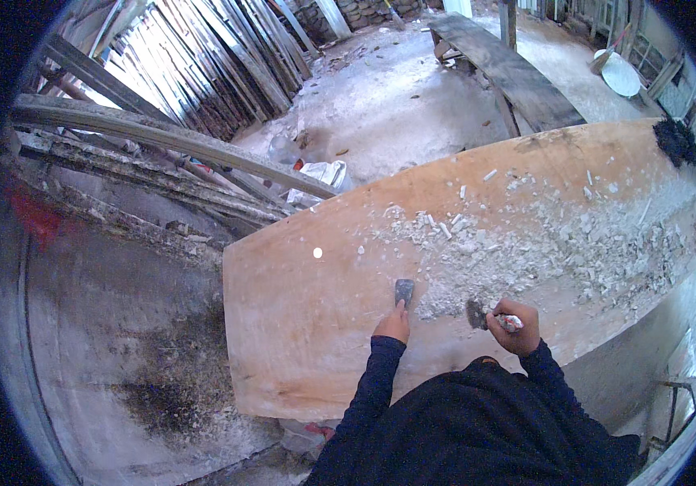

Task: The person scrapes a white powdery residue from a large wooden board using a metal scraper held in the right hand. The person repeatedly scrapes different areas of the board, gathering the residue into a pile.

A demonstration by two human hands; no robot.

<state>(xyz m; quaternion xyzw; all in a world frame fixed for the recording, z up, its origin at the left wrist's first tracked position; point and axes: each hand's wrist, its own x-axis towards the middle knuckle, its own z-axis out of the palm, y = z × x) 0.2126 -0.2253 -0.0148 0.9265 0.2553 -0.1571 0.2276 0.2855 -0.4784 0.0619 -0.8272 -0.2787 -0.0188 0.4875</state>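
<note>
A large tan wooden board [299, 324] lies in front of me, its right half strewn with white flakes and crumbs [526, 251]. My left hand [393, 324] is closed on a grey flat-bladed scraper [404, 290], which points away from me at the left edge of the crumbs. My right hand [518, 328] is wrapped around the handle of a brush [476, 314]. Its dark bristles face left, at the near side of the flakes. Whether they touch the board I cannot tell. A small round white spot [318, 253] shows on the board to the left of the scraper.
Weathered wooden beams [161, 138] stretch across the left, beside the board. Behind stands a long dark plank bench [518, 69]. A black tangled bundle [677, 143] sits at the board's far right corner. A white plastic bag [323, 176] lies past the far edge.
</note>
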